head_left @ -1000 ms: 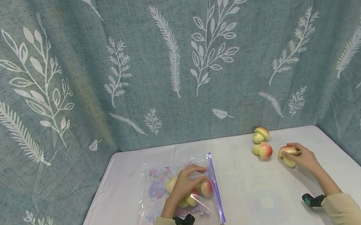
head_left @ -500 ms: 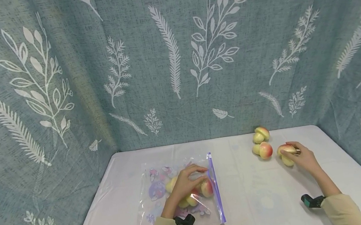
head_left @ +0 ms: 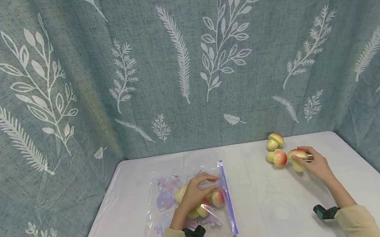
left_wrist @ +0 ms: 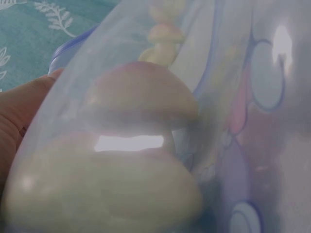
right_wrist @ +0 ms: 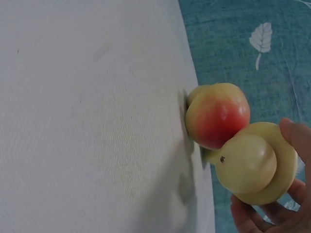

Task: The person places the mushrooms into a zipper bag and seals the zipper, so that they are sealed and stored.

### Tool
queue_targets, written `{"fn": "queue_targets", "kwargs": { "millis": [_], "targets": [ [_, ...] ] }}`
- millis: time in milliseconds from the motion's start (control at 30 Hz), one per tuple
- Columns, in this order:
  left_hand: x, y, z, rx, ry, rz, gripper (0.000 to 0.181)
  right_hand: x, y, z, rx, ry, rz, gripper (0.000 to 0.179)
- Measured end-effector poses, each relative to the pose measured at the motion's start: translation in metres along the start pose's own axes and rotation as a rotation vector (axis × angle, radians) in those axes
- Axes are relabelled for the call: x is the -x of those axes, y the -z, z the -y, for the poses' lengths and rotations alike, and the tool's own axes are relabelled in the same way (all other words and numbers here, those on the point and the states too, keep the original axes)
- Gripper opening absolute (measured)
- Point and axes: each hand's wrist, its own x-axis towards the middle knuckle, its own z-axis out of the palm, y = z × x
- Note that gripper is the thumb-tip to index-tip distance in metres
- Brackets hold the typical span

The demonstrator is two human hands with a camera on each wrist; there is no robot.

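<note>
The mushrooms (head_left: 279,158) are pale yellow blushed red; the clear zip bag (head_left: 165,201) is printed purple and pink, the curtain (head_left: 158,79) white-sprigged teal.

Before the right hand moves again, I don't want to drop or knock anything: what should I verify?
1. Grip: ok; the right hand holds the raised mushroom between thumb and fingers.
2. Lift: ok; that mushroom appears off the table.
3. Gap to the two loose mushrooms: cannot tell; they overlap it in the right wrist view.
4. Bagged mushrooms: ok; they lie inside the clear bag.
5. Left hand: at the purple zip edge; firmness cannot tell.
</note>
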Motion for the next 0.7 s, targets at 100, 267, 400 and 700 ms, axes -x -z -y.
{"fn": "queue_targets", "kwargs": {
  "millis": [100, 267, 400, 700],
  "targets": [
    [0.0, 0.0, -0.001, 0.003, -0.006, -0.002, 0.023, 0.001, -0.001, 0.004, -0.006, 0.007, 0.009, 0.06],
    [0.001, 0.0, -0.001, -0.001, -0.01, -0.006, 0.024, 0.002, 0.0, 0.011, -0.003, -0.007, 0.02, 0.06],
    [0.001, 0.0, 0.0, 0.001, -0.005, -0.003, 0.024, 0.002, -0.001, 0.015, -0.016, 0.001, 0.012, 0.059],
    [0.001, 0.0, 0.0, -0.006, -0.014, -0.002, 0.024, -0.015, -0.02, -0.019, -0.023, 0.047, -0.047, 0.062]
  ]
}}
